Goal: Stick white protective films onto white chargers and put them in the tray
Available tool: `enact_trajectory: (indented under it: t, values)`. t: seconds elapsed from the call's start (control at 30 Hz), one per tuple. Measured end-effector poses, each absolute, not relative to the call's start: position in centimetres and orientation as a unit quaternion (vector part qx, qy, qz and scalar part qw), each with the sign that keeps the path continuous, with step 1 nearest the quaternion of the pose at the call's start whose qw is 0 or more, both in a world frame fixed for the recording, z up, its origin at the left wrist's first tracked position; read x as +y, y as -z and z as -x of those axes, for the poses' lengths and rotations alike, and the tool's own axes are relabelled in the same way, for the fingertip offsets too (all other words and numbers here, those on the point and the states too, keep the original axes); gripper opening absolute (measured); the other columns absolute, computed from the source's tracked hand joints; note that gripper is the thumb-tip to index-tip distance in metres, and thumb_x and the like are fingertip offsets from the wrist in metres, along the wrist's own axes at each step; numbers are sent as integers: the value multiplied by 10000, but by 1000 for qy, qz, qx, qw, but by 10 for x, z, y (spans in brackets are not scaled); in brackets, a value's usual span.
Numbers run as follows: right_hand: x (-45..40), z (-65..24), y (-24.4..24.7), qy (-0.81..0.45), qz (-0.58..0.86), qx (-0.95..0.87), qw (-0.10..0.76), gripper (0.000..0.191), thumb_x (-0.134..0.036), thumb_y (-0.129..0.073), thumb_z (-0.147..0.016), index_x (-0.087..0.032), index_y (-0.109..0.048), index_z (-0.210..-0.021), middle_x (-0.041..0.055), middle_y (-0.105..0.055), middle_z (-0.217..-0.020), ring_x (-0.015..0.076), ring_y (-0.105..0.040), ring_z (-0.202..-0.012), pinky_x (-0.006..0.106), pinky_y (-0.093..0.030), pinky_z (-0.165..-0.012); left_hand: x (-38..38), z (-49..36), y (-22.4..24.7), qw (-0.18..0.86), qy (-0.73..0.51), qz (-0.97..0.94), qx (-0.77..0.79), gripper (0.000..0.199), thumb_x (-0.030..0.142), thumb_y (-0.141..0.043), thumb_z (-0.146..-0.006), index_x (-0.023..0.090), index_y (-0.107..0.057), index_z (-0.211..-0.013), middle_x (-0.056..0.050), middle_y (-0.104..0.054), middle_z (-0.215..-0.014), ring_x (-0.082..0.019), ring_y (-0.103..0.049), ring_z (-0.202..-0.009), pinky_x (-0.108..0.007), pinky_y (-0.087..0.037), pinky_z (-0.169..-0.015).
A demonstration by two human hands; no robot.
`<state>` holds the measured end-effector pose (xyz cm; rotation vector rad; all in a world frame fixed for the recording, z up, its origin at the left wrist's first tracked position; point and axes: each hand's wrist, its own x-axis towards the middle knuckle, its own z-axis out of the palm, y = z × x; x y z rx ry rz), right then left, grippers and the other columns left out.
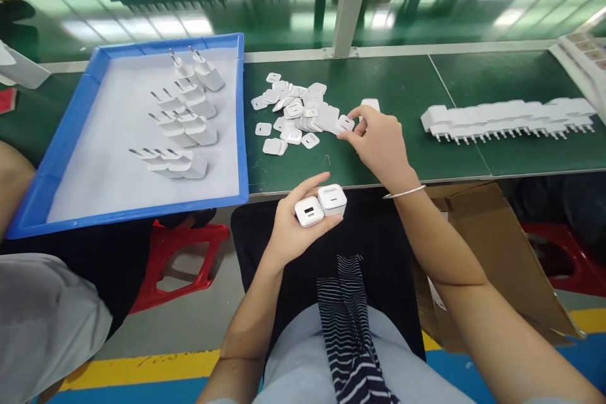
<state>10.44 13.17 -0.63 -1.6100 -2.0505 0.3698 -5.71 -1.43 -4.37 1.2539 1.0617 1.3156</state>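
My left hand is closed around two white plug chargers side by side in front of the bench edge. The nearer charger shows a dark port opening in its end; the other charger has a slot in its end face. Out over the bench, my right hand pinches a small white cover plate with a slot at the right side of a heap of such plates. Partly hidden behind my right fingers lies another white piece.
On the left stands a blue tray with several white plug chargers, pins up. A long row of chargers lies on the green bench at right. A metal post rises behind; a cardboard box sits below. Another person's sleeve is at left.
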Motion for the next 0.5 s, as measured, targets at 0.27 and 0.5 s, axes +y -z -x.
enact_trajectory:
  t: [0.27,0.5]
  values:
    - [69,-124,-4,-162,456,-799,358,226,-192,-687,-883,-201,-666,-1108,-13,-628,-746,147,-572,-619,281,-475,-624,5,50,41,552,-565,-494,365,568,287,-896,-704,274,-720,-1244,-94,-572,-1509,-330,-645,-1286,-416,-629,-950]
    - [50,-154,-20,-230,398,-851,256,290,-151,-581,-964,-189,-640,-1246,61,-665,-1023,159,-629,-750,280,-513,-658,3,48,27,482,-515,-573,417,475,208,-866,-737,207,-729,-1192,-95,-760,-1219,-259,-732,-1111,-398,-598,-992]
